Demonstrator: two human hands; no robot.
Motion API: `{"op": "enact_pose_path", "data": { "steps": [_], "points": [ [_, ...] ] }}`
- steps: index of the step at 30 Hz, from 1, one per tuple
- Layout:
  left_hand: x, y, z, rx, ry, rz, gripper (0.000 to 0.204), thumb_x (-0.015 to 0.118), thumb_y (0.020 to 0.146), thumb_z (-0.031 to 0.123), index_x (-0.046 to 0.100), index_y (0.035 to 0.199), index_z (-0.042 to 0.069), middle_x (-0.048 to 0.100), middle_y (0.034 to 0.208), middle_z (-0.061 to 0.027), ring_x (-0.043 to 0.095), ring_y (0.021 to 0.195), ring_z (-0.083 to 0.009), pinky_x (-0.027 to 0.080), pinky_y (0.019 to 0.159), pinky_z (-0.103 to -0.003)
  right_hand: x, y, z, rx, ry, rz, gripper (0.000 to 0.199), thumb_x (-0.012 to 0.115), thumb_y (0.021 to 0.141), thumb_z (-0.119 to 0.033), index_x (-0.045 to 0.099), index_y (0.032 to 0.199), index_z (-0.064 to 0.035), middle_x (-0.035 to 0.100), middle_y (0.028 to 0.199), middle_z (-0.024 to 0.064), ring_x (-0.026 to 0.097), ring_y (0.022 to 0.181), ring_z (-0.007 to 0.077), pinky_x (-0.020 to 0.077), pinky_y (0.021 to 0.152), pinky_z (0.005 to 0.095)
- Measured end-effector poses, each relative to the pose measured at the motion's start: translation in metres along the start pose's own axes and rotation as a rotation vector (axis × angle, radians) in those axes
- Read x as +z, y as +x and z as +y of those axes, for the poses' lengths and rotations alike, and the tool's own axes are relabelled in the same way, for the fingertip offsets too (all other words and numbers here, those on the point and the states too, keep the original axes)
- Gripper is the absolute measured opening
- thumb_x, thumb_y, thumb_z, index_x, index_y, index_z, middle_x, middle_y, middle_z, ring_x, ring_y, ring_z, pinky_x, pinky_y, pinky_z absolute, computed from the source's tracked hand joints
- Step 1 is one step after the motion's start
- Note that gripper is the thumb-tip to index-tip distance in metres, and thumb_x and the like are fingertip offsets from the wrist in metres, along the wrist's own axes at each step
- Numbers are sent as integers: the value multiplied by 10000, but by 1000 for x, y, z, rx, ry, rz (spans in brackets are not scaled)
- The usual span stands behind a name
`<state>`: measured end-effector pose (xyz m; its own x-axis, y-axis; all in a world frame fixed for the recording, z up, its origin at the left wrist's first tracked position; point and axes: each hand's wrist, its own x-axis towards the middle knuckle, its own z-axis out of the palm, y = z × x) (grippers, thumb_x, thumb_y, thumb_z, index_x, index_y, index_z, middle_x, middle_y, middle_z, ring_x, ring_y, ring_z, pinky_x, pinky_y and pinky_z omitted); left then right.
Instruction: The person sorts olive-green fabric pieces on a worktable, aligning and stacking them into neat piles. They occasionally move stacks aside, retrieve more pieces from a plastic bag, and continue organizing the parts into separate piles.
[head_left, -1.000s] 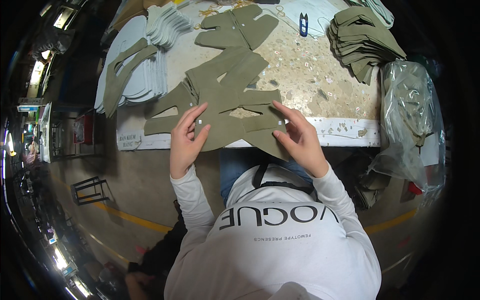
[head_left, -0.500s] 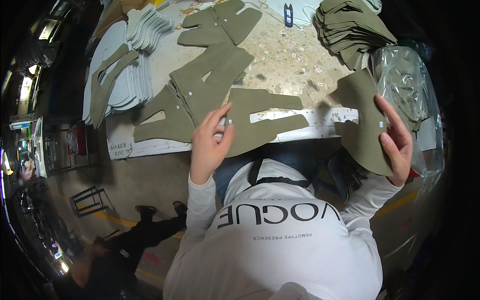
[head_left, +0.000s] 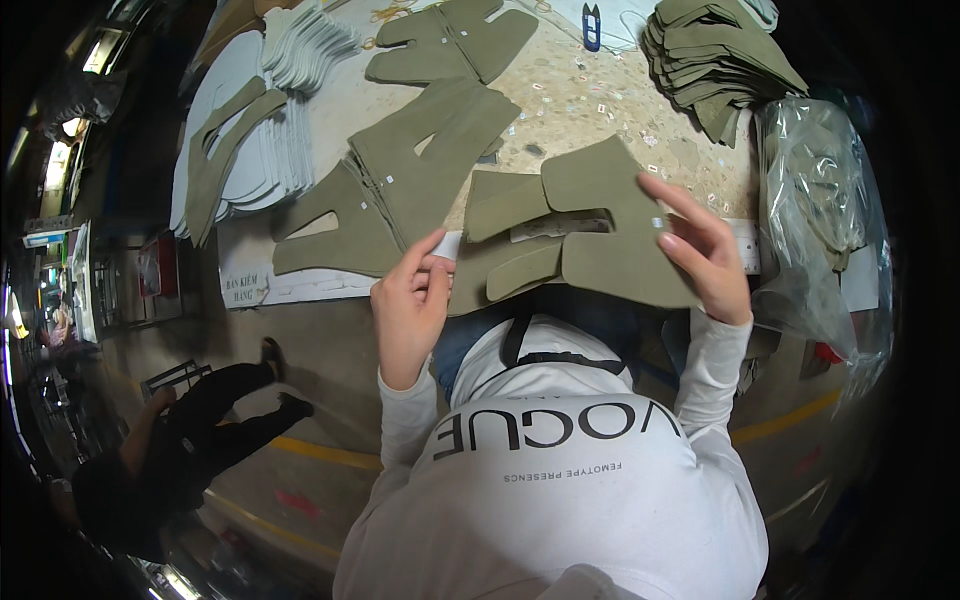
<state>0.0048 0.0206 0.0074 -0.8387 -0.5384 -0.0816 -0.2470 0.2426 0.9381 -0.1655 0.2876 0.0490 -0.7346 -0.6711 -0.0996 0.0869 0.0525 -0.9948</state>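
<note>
My right hand (head_left: pixel 715 265) grips an olive cut piece (head_left: pixel 625 245) by its right edge, thumb on top beside a small white label. Its two prongs point left and lie over the prongs of a second olive cut piece (head_left: pixel 500 205) at the table's front edge. My left hand (head_left: pixel 408 310) is at the left end of that second piece, thumb and fingers closed at its edge; the exact contact is partly hidden. Just left lie more olive pieces (head_left: pixel 340 235) with small white labels, one overlapping another (head_left: pixel 435 125).
Pale grey cut pieces (head_left: pixel 245 150) are stacked at left, with an olive strip (head_left: pixel 215 165) on top. Blue thread snips (head_left: pixel 591 28) lie at the back. Olive pieces (head_left: pixel 715 65) are piled at back right, near a clear plastic bag (head_left: pixel 815 190). A person in black (head_left: pixel 190 430) is at lower left.
My right hand has brought its olive piece leftward, over the prongs of the other piece. My left hand has shifted slightly left and down. The person in black has moved left.
</note>
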Motion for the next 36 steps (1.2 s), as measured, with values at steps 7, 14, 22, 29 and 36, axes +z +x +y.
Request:
{"op": "enact_pose_path", "data": {
  "steps": [7,14,22,29,36],
  "points": [
    [10,17,6,22,-215,-120,428,551,882,-68,576,1302,6,653,1093,-98,635,819,-61,514,674,-216,-3,0,42,-25,-18,-7,470,528,904,33,509,1374,16,533,1355,101,510,1237,182,361,1061,293],
    [18,22,2,180,-12,-230,482,598,845,-68,580,1313,42,579,1246,-55,372,649,-27,367,560,-179,3,1,43,-67,-188,31,491,539,887,16,511,1377,16,513,1377,120,467,1289,205,305,1107,317],
    [17,5,13,96,-17,-190,493,593,853,-79,569,1332,36,554,1282,-85,460,672,-31,414,526,-150,-22,-10,9,-2,-265,121,465,534,906,-49,530,1368,5,506,1427,109,471,1292,179,325,1088,299],
    [12,5,19,84,-74,-194,441,569,884,-69,568,1318,12,544,1312,-132,663,951,-126,587,669,-226,-43,-39,-66,-242,-628,325,452,510,892,3,551,1342,23,547,1369,146,514,1233,189,370,1040,288],
    [18,1,27,143,22,-150,457,590,857,-55,575,1308,17,570,1277,-134,650,845,-142,590,628,-241,70,17,-5,-319,-717,47,484,538,809,37,516,1291,64,550,1214,250,593,1031,434,499,894,423]
  ]
}}
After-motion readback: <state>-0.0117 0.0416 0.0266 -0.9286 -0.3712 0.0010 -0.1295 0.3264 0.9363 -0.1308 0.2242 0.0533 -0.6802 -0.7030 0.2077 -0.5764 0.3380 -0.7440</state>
